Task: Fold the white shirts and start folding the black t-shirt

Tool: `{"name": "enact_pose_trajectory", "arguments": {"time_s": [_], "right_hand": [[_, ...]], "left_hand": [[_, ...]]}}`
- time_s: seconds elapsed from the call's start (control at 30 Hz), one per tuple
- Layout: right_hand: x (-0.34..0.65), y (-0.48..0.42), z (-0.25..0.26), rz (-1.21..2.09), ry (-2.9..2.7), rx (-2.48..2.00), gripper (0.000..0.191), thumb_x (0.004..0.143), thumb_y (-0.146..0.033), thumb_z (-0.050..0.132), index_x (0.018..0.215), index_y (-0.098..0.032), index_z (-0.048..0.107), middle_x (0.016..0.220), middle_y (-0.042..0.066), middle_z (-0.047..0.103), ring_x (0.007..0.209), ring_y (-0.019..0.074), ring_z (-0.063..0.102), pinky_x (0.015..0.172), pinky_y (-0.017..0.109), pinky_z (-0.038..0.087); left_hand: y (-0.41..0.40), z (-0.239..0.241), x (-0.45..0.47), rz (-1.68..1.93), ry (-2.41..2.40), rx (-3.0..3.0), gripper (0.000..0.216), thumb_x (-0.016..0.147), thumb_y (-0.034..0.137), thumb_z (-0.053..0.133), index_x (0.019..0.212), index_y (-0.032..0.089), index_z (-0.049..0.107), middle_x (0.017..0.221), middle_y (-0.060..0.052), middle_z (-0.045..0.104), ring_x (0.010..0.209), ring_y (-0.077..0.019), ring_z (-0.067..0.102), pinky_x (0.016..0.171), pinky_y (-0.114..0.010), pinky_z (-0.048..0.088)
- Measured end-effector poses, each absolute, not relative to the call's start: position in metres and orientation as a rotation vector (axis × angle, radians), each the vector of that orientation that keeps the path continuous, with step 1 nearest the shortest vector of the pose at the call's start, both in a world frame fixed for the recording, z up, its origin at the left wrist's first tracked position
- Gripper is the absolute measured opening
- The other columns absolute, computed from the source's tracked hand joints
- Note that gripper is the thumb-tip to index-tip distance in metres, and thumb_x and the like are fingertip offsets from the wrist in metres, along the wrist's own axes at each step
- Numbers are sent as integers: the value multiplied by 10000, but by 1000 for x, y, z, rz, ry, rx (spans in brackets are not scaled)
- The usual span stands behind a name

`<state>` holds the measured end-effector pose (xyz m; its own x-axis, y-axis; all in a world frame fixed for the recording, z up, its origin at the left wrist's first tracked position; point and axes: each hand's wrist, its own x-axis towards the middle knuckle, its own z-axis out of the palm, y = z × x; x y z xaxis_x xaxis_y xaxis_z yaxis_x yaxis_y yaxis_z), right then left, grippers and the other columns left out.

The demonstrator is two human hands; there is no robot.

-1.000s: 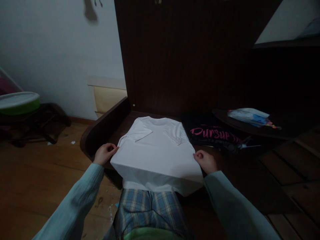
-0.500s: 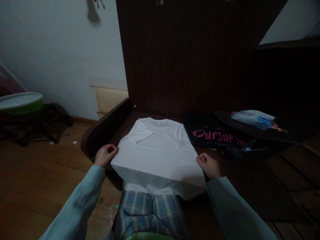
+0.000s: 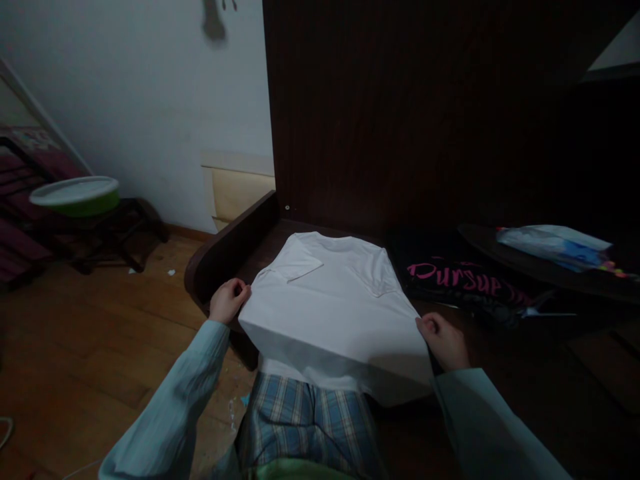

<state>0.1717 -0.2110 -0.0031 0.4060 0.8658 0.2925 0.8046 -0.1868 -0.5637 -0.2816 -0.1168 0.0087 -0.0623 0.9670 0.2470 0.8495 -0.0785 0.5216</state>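
A white T-shirt [image 3: 330, 300] lies spread on a dark wooden bench, its short sleeves folded inward over the body and its collar at the far end. Its lower part hangs over the front edge onto my lap. My left hand [image 3: 229, 300] pinches the shirt's left side edge. On the opposite side edge, my right hand [image 3: 444, 340] has its fingers closed on the fabric. The cloth between my hands looks mostly flat, with slight creases near the right sleeve.
A dark armrest [image 3: 230, 233] borders the bench on the left. Right of the shirt lies a black bag [image 3: 460, 280] with pink lettering, and a plastic packet [image 3: 555, 247] rests behind it. A green basin [image 3: 80, 197] with a whitish top sits on a dark stool at far left.
The view has turned slightly left, so everything appears shifted to the right. Both hands keep their hold on the shirt's sides, and the shirt itself looks unchanged.
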Motion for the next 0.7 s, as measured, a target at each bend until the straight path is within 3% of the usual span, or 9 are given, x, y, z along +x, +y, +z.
{"name": "enact_pose_trajectory", "arguments": {"time_s": [0.27,0.37,0.53,0.6,0.7], "right_hand": [[173,-210,0,225,-1400,-2013,351,583,-544,483,577,-201,557,492,11,535,488,155,510,490,262,372],[172,-217,2,289,-1311,-1953,388,605,-555,474,644,-190,599,558,33,596,545,172,554,526,270,412],[163,-270,-7,250,-1182,-1875,423,631,-581,493,719,-189,628,687,57,658,640,198,596,579,279,451],[158,-301,-18,182,-1100,-1918,446,637,-605,492,727,-189,628,724,69,667,675,216,607,599,292,459],[151,-338,-37,166,-1053,-1984,455,654,-614,488,749,-192,630,748,75,671,702,232,617,629,313,468]], "left_hand": [[-112,15,-286,821,1798,2002,287,671,467,477,617,191,532,671,-29,586,700,-180,534,657,-278,405],[-120,13,-288,970,1703,1865,308,660,478,482,683,178,549,705,-26,595,703,-165,540,662,-266,426],[-177,-20,-289,1333,1862,1548,366,715,528,393,732,188,528,676,-13,569,671,-158,544,619,-259,445],[-201,-37,-289,1259,1898,1463,398,704,571,401,700,196,534,652,-16,576,666,-176,559,610,-273,457],[-218,-54,-286,1178,1821,1370,463,635,623,479,796,198,563,826,-55,636,773,-210,597,667,-300,480]]}}
